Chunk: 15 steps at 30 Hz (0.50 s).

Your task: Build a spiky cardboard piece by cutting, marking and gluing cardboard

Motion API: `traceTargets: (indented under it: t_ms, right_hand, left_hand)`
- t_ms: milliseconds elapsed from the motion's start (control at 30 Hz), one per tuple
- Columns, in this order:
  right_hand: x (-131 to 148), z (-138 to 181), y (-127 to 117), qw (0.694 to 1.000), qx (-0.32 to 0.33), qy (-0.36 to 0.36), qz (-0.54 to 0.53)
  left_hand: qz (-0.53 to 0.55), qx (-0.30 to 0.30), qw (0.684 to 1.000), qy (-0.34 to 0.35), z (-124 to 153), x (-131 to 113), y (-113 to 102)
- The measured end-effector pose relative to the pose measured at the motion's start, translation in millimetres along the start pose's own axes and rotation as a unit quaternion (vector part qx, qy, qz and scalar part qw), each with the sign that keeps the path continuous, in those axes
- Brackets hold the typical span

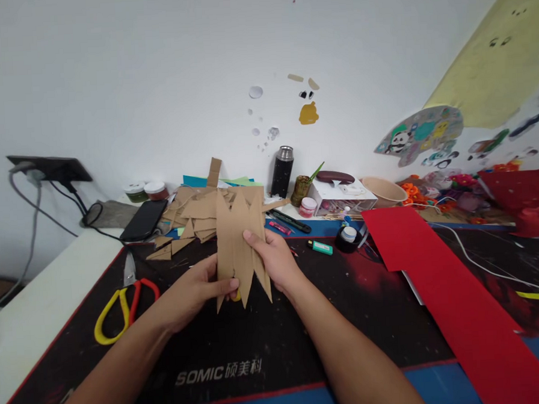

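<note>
Both of my hands hold up a brown cardboard piece (239, 240) cut into long pointed strips, above the black desk mat (268, 341). My left hand (193, 290) grips its lower left edge, thumb pressed on the front. On its right side, my right hand (277, 259) is closed, thumb on the front and fingers behind. Something small and yellow shows behind the lower points; I cannot make it out.
A heap of cardboard offcuts (193, 215) lies behind. Yellow-and-red scissors (123, 297) sit left, a phone (143, 220) at back left. A red paper sheet (455, 295) spreads right. A flask (281, 171), craft knife (291, 221), glue pot (348, 237) and clutter line the wall.
</note>
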State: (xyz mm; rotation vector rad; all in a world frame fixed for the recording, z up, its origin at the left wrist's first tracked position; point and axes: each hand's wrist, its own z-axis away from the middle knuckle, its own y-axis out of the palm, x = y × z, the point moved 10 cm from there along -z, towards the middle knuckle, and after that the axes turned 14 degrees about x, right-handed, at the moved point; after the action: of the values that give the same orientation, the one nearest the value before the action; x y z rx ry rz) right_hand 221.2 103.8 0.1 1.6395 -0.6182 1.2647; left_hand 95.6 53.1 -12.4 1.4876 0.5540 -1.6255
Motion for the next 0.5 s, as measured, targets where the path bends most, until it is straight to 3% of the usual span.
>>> traceTargets:
  t_ms: [500]
  right_hand:
    - [-7.4, -2.3, 5.3, 1.0, 0.013, 0.008, -0.02]
  left_hand:
    - [0.012, -0.04, 0.999, 0.017, -1.6, 5.5, -8.0]
